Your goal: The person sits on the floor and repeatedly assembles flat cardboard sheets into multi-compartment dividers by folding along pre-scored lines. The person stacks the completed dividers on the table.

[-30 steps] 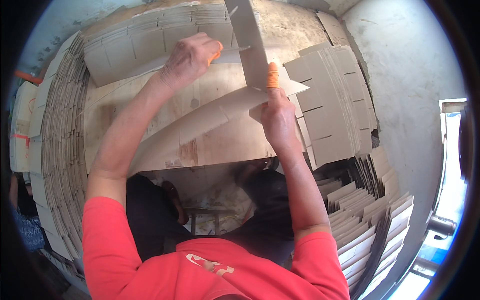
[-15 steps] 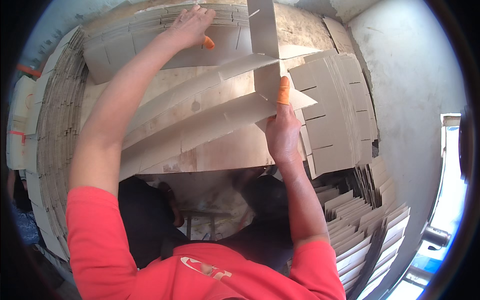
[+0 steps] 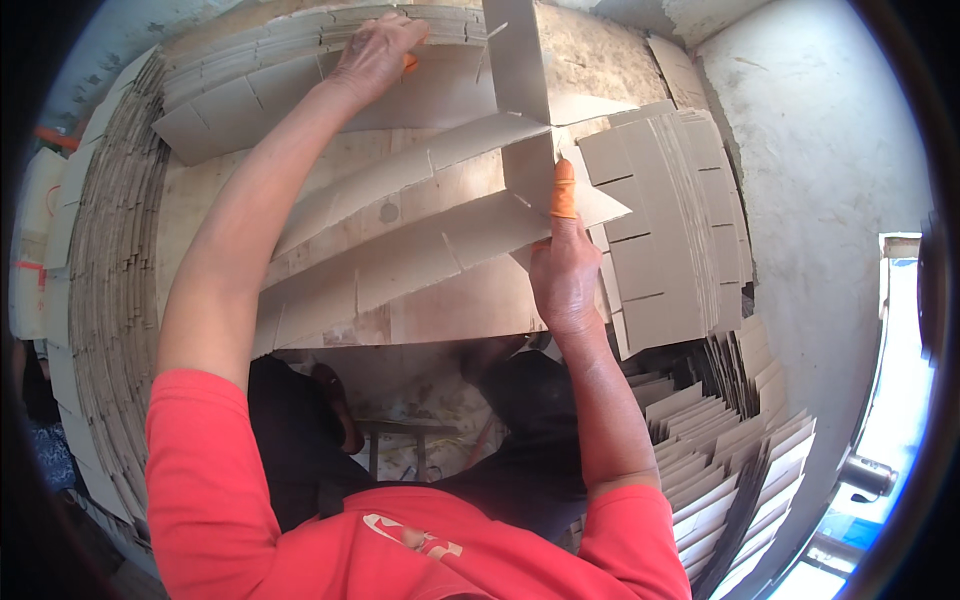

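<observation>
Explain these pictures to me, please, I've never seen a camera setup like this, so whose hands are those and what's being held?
There is no machine here, just a person in a red shirt using two hands, with orange finger covers. A wide camera worn on the head looks down, so picture left is the person's left, and edges bend. On the wooden table, slotted cardboard is stacked in a far stack and a right stack. The right hand has its grip on crossed cardboard strips. The left hand is at the far stack; whether it grips a sheet is unclear.
</observation>
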`<state>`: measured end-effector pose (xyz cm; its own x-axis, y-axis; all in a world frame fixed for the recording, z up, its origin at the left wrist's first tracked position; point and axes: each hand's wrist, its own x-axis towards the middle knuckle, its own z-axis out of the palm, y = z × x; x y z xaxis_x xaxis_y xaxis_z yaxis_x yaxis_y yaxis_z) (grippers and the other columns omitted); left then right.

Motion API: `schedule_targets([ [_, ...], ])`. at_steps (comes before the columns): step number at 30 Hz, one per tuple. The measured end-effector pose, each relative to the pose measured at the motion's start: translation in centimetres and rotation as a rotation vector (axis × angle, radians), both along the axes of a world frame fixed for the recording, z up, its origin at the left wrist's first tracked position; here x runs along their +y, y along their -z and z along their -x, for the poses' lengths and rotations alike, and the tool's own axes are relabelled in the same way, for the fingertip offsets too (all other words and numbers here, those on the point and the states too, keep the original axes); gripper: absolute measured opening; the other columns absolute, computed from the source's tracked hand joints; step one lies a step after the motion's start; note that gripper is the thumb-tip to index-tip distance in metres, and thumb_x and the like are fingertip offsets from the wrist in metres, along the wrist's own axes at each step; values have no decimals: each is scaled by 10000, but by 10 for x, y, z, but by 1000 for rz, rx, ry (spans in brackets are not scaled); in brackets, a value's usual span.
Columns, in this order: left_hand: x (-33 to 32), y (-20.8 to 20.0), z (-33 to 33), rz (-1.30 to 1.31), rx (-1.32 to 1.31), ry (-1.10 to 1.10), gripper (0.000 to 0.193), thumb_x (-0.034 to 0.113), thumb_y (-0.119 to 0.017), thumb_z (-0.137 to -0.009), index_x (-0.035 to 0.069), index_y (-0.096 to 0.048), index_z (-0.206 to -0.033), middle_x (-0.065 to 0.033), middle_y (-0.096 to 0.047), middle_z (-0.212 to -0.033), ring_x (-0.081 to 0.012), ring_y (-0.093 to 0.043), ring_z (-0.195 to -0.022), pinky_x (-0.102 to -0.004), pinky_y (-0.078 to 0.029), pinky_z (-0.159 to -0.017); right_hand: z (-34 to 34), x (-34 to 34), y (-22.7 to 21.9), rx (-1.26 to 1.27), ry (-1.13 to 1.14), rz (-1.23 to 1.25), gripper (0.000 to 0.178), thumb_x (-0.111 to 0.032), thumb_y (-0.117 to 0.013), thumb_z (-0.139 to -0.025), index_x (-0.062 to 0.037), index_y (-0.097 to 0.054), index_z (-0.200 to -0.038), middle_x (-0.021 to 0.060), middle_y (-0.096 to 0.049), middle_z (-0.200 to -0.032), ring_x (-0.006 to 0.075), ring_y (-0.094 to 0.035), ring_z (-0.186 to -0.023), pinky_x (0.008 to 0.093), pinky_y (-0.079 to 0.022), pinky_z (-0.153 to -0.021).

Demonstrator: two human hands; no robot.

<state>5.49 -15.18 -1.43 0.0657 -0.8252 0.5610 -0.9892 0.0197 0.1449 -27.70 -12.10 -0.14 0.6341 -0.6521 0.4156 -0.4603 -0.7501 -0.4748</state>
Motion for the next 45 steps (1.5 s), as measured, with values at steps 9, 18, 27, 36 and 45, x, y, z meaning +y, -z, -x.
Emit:
schedule_targets([
  [9,12,-19,9,-51,175,32,245,11,-646,-765,14,-664,-1009,-177,-654,-942,-359,-614,-920,-427,-506,-782,11,4,-1,52,-59,-40,850,105,-526,-780,-144,-171,-1511,198,-602,-905,333,-618,-690,388,-507,-631],
  [18,22,-18,30,56,177,12,210,48,-664,-744,-21,-661,-943,-177,-643,-873,-365,-602,-853,-409,-487,-741,22,10,-16,154,-46,-64,850,74,-541,-775,-131,-159,-1506,224,-587,-929,379,-602,-685,447,-479,-603],
  [27,33,-28,41,-37,281,115,199,23,-637,-748,-4,-661,-944,-183,-651,-866,-365,-624,-858,-434,-507,-737,37,21,-23,138,-26,-96,835,74,-539,-781,-145,-181,-1503,211,-583,-924,375,-602,-693,446,-479,-616],
  [36,41,-31,51,23,274,20,183,56,-629,-739,-26,-650,-901,-193,-636,-882,-371,-595,-826,-403,-465,-716,47,29,-33,238,-10,-68,865,123,-487,-743,-142,-178,-1505,209,-562,-898,380,-579,-669,469,-462,-620],
  [45,53,-32,63,-88,408,125,190,51,-632,-686,-36,-643,-855,-206,-600,-726,-327,-564,-659,-373,-446,-634,51,33,-37,235,-11,-114,870,157,-443,-723,-132,-186,-1502,225,-565,-908,386,-582,-695,468,-465,-644],
])
